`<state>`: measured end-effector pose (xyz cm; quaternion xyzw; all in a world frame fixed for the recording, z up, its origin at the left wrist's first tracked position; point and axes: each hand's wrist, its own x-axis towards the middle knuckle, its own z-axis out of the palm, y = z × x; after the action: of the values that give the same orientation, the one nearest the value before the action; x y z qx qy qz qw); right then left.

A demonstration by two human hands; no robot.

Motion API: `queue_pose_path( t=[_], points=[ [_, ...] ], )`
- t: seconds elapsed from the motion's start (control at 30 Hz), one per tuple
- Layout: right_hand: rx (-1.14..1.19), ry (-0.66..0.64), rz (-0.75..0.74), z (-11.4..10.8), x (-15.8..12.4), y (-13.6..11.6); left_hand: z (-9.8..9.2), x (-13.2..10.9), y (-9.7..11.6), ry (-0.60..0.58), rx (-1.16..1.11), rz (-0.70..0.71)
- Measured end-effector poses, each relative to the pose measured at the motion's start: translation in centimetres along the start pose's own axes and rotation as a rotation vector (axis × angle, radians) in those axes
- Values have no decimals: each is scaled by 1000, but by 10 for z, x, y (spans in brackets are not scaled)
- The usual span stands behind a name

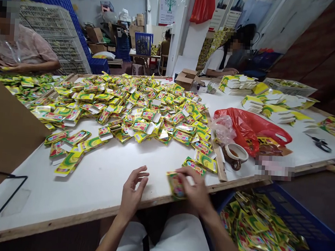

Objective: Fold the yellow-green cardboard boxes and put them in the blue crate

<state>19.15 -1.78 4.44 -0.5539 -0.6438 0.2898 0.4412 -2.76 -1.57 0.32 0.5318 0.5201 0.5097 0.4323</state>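
My right hand (193, 186) grips a small printed carton (175, 184) in yellow, green and red, just above the table's front edge; the carton is slightly blurred. Beside it, my left hand (134, 191) is raised over the white table (101, 182) with its fingers apart and nothing in them. Two more cartons (206, 161) lie just beyond my right hand. A large heap of the same small cartons (140, 112) spreads across the table in front of me, several with white end flaps standing open.
At lower right, a blue crate (295, 213) holds many filled-looking packets. A wooden strip (218, 159) divides the table; beyond it are a mug (236, 154), a red plastic bag (252, 127) and scissors (321, 144). Brown cardboard (11, 131) stands at left. Co-workers sit at far left and right.
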Motion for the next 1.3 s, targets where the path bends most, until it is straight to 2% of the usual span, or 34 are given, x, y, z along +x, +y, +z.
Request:
queue_pose_path(
  t=[0.1,0.13,0.2,0.3,0.4,0.53,0.6,0.67,0.73,0.8,0.83,0.9,0.97,1.03,1.13,1.3],
  points=[
    [-402,-64,93,-67,-3,10,2,3,-3,-10,46,-59],
    [-504,-105,131,-80,-2,16,4,4,-3,-33,75,-60],
    [-641,-157,190,-86,4,31,6,6,-2,-84,121,-51],
    [-770,-129,204,-60,17,54,5,5,-2,-112,142,-62],
    [-760,-127,159,-23,26,59,2,4,-6,-105,135,-83],
    [-570,-310,-81,17,21,29,3,11,-6,-128,229,3],
    [-469,-380,-252,35,17,10,5,16,-2,-208,258,33],
    [-375,-345,-358,49,15,-2,5,20,3,-281,216,4],
    [-255,-176,-327,59,14,-3,3,20,6,-277,101,-46],
    [-63,-8,-188,66,14,4,0,16,8,-218,-48,-71],
    [58,19,-113,69,13,9,0,14,7,-205,-116,-76],
    [279,-25,-5,75,11,17,-1,9,6,-227,-199,-78],
    [374,-97,27,78,9,20,-1,7,4,-279,-210,-81],
    [363,-147,13,79,9,18,-3,8,3,-286,-172,-88],
    [301,-197,-18,80,16,12,-6,13,1,-196,-90,-70],
    [338,-88,-34,84,24,5,-9,15,1,-93,-197,-19]
  ],
)
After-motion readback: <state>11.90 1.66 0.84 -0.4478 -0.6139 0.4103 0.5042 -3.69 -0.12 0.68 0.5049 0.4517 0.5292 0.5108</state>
